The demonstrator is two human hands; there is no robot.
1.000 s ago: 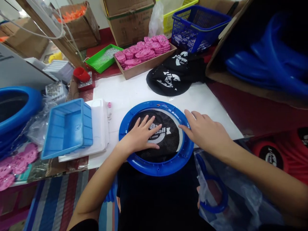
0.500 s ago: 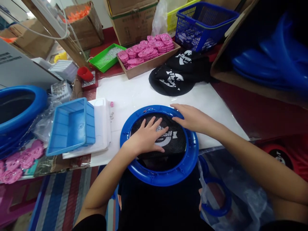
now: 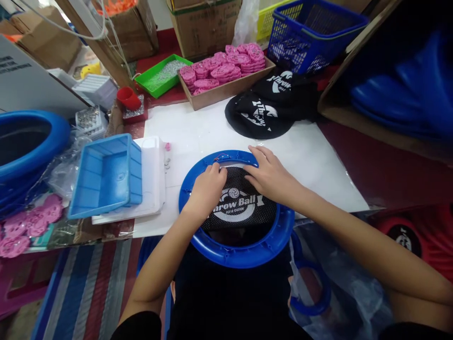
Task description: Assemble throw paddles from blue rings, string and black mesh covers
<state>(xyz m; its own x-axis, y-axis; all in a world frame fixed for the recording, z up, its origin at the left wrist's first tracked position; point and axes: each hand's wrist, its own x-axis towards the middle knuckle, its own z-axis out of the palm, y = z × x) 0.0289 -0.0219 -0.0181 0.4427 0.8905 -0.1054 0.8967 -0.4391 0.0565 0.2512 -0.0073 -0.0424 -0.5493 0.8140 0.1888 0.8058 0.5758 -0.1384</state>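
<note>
A blue plastic ring [image 3: 242, 258] leans between my body and the table edge. Inside it lies a black mesh disc [image 3: 244, 217] printed "Throw Ball"; a gap shows between its top edge and the ring. My left hand [image 3: 208, 186] has its fingers curled in a pinch at the mesh's upper left edge, the fingertips partly hidden. At the upper right, my right hand [image 3: 271, 174] grips the ring, fingers over the rim and the lower fingertips by the mesh. A thin reddish wire-like piece shows on the ring's top.
Black printed fabric discs [image 3: 258, 115] lie on the white sheet [image 3: 198, 127]. Behind are a box of pink parts [image 3: 226, 71], a green tray [image 3: 163, 75] and a blue basket [image 3: 314, 33]. A light blue bin [image 3: 109, 179] stands left, and a carton with blue rings [image 3: 406, 89] right.
My left hand has gone from lying spread on the mesh to pinching its upper edge, uncovering the print. My right hand has shifted slightly left along the ring, its fingers bending more.
</note>
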